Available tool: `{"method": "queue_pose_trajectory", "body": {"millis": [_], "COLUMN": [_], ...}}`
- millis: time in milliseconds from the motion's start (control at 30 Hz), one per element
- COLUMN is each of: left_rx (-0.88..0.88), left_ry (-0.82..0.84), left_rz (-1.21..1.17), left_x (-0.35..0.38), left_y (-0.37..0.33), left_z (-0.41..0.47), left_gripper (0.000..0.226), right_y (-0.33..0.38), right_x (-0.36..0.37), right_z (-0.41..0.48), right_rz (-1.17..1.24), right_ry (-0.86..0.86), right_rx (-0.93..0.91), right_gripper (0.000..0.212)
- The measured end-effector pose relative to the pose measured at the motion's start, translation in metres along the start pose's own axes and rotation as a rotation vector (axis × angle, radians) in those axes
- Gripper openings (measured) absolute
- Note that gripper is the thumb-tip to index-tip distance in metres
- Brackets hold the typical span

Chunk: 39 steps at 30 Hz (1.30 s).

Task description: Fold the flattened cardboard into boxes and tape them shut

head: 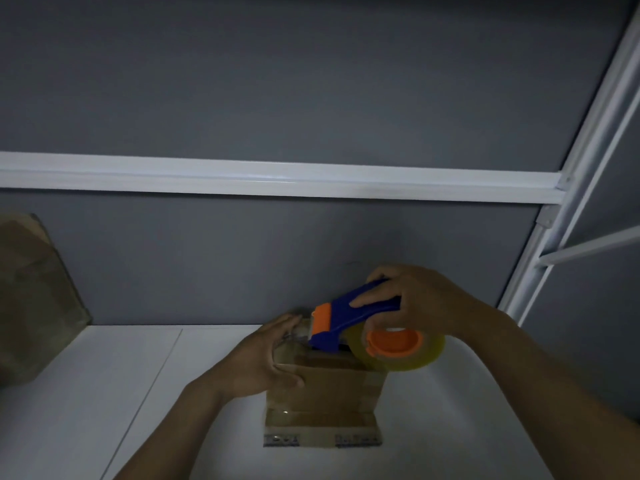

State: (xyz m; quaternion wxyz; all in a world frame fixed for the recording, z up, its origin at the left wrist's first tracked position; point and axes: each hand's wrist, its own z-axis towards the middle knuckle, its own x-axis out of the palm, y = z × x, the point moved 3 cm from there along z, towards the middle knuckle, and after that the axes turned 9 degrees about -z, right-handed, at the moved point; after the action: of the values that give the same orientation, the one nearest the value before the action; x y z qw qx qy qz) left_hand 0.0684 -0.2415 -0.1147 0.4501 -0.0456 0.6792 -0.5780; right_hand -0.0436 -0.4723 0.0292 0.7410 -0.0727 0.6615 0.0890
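The small box (322,393) sits on the white table (104,393), lower middle of the frame. Your left hand (266,358) holds its top left corner, fingers curled round it. Your right hand (412,303) grips the blue tape gun (346,320), which touches the box's top. More cardboard (34,299) stands far left by the grey wall (277,81).

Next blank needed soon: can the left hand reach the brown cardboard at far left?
Probably yes: only bare table lies between the left hand and the brown cardboard, but it must first let go of the box.
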Motion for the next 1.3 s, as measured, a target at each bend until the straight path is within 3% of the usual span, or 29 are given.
{"method": "queue_pose_trajectory", "body": {"millis": [100,167,233,333,533,700,1100,1300], "left_rx": [-0.068,-0.096,-0.071,-0.016,-0.139,-0.184,-0.195,-0.129], "left_ry": [0.077,0.067,0.034,-0.148,-0.247,-0.236,-0.300,-0.325], "left_rz": [-0.110,-0.259,-0.332,-0.291,-0.411,-0.444,-0.449,-0.283], "left_x": [0.000,0.006,0.015,0.014,0.012,0.011,0.001,0.005], "left_y": [-0.003,-0.007,-0.012,-0.015,-0.020,-0.017,-0.007,-0.013], "left_z": [-0.003,-0.006,-0.009,-0.008,0.005,0.007,0.008,0.011], "left_gripper": [0.120,0.113,0.083,0.034,0.027,0.021,0.029,0.024], "right_y": [0.007,0.012,0.017,0.023,0.032,0.033,-0.011,-0.049], "right_x": [0.004,0.009,0.012,0.011,0.011,0.010,-0.012,0.013], "right_z": [0.009,0.014,0.018,0.022,0.026,0.030,0.001,-0.038], "right_rz": [-0.020,-0.019,-0.044,-0.060,-0.222,-0.274,-0.036,-0.038], "right_ry": [-0.013,-0.010,-0.006,0.001,-0.039,-0.039,0.097,0.122], "right_rx": [-0.009,-0.015,-0.025,-0.033,-0.054,-0.093,0.014,0.045], "right_gripper": [0.034,0.034,0.035,0.037,0.043,0.040,0.038,0.033]}}
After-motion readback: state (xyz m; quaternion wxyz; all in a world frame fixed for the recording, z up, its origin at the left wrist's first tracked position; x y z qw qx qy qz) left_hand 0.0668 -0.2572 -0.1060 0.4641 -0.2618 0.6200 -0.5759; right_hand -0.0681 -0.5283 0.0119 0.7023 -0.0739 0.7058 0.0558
